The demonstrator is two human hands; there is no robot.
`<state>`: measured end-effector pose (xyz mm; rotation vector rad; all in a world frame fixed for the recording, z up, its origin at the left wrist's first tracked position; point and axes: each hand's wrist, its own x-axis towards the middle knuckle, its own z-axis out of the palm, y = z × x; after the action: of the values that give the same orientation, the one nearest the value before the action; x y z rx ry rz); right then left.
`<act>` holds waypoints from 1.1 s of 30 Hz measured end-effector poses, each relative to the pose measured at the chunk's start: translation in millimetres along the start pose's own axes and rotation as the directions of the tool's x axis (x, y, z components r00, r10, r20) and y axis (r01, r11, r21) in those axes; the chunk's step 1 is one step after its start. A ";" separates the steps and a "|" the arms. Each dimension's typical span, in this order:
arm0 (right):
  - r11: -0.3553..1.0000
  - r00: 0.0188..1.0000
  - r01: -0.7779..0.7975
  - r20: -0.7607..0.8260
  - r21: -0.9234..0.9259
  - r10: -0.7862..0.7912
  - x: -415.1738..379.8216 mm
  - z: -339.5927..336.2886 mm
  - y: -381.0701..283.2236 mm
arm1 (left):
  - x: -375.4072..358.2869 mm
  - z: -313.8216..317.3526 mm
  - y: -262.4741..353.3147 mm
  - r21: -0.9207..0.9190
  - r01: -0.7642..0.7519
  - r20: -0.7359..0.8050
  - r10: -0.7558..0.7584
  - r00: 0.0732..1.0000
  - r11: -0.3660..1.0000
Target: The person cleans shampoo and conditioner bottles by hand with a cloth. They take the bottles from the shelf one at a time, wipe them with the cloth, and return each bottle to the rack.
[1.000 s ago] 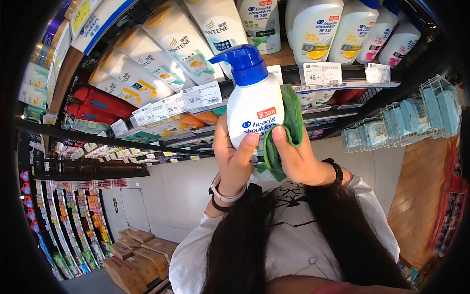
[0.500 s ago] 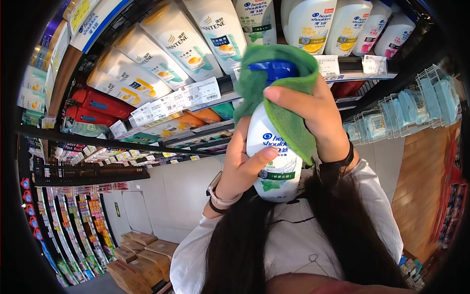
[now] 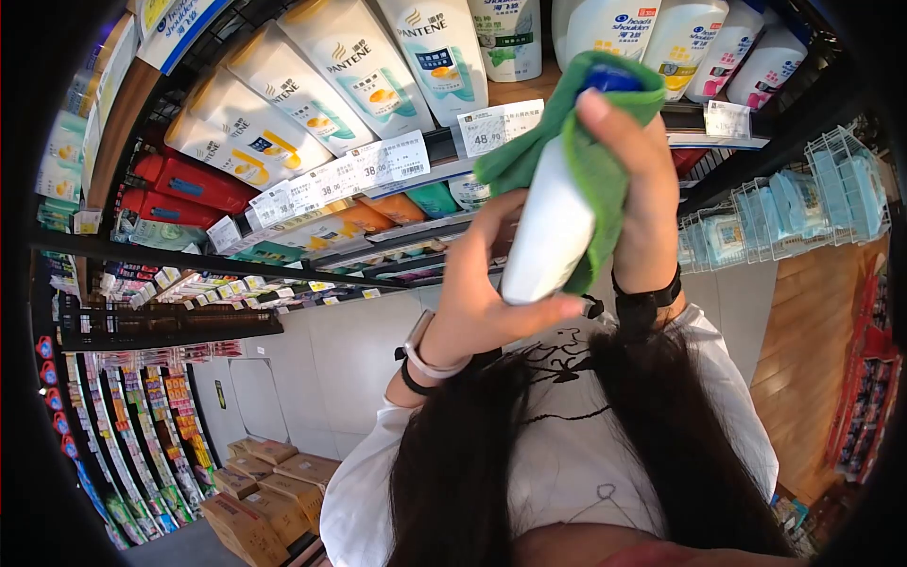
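A white shampoo bottle (image 3: 551, 241) with a blue cap (image 3: 609, 79) is held in front of my chest, tilted with its cap end up and to the right. Its narrow side faces me, so the front label is out of sight. My left hand (image 3: 487, 283) grips the lower end, the thumb across the base. A green cloth (image 3: 529, 161) is folded around the upper part of the bottle and part of the cap. My right hand (image 3: 638, 189) is closed over the cloth, pressing it onto the bottle, its thumb close to the cap.
Ahead is a shelf of Pantene bottles (image 3: 364, 80) and Head & Shoulders bottles (image 3: 614, 28), with price tags (image 3: 496, 128) along its edge. Wire baskets (image 3: 803, 203) hang at the right. Cardboard boxes (image 3: 274, 496) are stacked on the floor at lower left.
The bottle has turned so its front label no longer faces me, and it leans more to the right. The right hand and cloth moved up and right; the left hand shifted to the base.
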<state>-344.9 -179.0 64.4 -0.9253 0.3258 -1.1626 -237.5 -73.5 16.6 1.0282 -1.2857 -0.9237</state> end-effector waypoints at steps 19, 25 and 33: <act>0.966 0.941 -0.236 0.274 0.105 0.200 -34.3 -8.4 38.4 | -3.5 -9.7 7.2 0.389 -0.027 -0.113 0.077 0.991 0.921; 0.962 0.972 -0.218 0.126 0.163 0.198 -10.3 -13.8 10.3 | -10.6 -16.3 5.2 0.114 0.059 0.205 -0.082 0.975 0.992; 0.976 0.983 -0.180 0.047 0.125 0.175 -35.3 -3.9 24.2 | -5.9 -7.8 -24.3 -0.808 0.562 0.589 0.191 0.785 0.178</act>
<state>-346.2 -147.2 35.6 -0.7865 0.2943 -0.9899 -229.6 -74.5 -8.4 -0.2525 -0.6341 -2.0436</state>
